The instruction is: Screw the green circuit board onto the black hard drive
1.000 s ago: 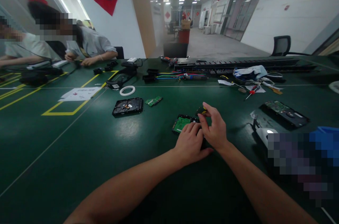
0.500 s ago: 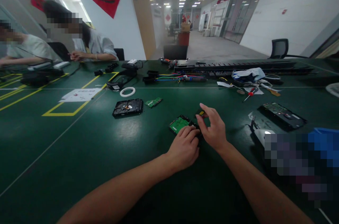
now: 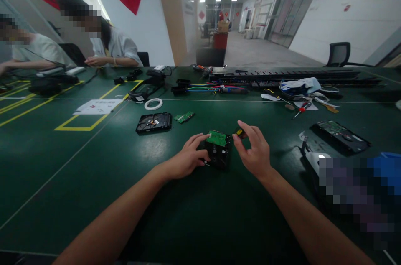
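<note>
On a dark green tabletop (image 3: 175, 223), a rectangular black-and-green hard drive (image 3: 217, 158) lies at the spread fingers of the left hand (image 3: 181, 161), touching them along its left side; whether they grip it, I cannot tell. The right hand (image 3: 256, 153) pinches a small black-and-yellow tool (image 3: 239, 132). Beyond the left fingers lies a thin green circuit board (image 3: 184, 117).

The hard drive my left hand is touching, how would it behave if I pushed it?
The hard drive lies flat and looks boxy, so it would probably slide rather than roll or tip. Its dark casing seems rigid. The exposed green circuit board on top may be fragile.
</note>
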Action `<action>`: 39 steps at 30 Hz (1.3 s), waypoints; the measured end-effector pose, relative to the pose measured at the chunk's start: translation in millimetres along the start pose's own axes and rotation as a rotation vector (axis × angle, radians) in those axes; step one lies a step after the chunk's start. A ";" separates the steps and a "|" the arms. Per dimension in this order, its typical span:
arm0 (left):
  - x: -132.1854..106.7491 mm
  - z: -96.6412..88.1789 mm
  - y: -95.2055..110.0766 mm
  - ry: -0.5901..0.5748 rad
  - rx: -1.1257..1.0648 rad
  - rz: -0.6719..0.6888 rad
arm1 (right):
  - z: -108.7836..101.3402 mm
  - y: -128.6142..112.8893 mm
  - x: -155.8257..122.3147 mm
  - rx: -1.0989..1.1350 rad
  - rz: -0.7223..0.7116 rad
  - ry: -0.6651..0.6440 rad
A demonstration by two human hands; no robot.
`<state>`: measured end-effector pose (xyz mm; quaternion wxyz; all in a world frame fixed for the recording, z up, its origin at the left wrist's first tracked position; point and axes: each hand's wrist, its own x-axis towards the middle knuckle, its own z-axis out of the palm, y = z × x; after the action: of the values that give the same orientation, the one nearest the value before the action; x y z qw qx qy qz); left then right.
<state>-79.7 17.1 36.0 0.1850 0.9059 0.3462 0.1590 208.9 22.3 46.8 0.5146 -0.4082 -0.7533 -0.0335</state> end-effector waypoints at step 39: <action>51.0 33.0 -6.5 0.085 0.103 0.073 | -6.8 2.2 1.7 0.014 -0.007 -0.040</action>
<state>-33.4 49.2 12.3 0.1174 0.9187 0.3284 0.1857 215.2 21.5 50.5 0.5022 -0.4027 -0.7649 -0.0220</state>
